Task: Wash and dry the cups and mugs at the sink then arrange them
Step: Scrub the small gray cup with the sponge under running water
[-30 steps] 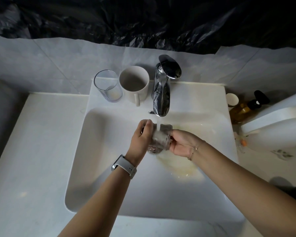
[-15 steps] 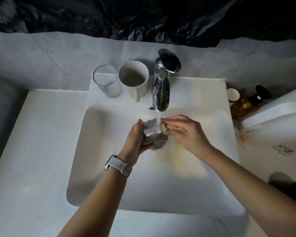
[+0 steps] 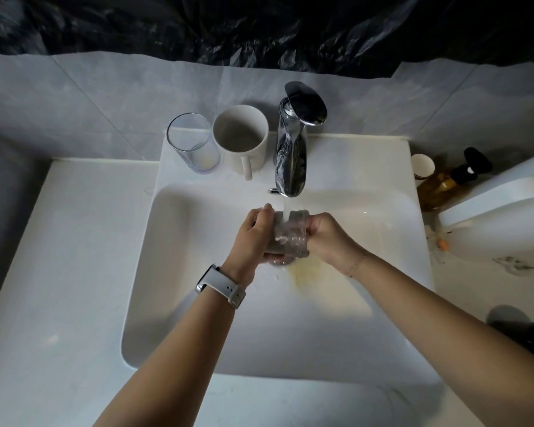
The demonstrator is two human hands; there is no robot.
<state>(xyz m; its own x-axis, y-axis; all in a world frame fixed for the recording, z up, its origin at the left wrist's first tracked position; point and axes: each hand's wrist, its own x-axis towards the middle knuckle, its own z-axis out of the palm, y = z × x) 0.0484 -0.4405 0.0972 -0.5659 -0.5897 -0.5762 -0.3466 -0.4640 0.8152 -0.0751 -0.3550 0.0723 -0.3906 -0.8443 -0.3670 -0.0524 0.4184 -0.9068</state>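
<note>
A clear textured glass (image 3: 290, 238) is being gripped by both the left hand (image 3: 253, 235) and right hand (image 3: 327, 234) under the faucet's (image 3: 290, 161) running water.

white mug (image 3: 240, 140), chrome faucet (image 3: 292, 155), amber bottle (image 3: 438, 186)

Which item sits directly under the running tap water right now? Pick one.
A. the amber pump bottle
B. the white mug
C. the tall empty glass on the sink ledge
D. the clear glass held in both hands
D: the stream from the faucet falls onto the clear glass, gripped by the left hand and right hand over the basin; the white mug stands on the ledge.
</note>
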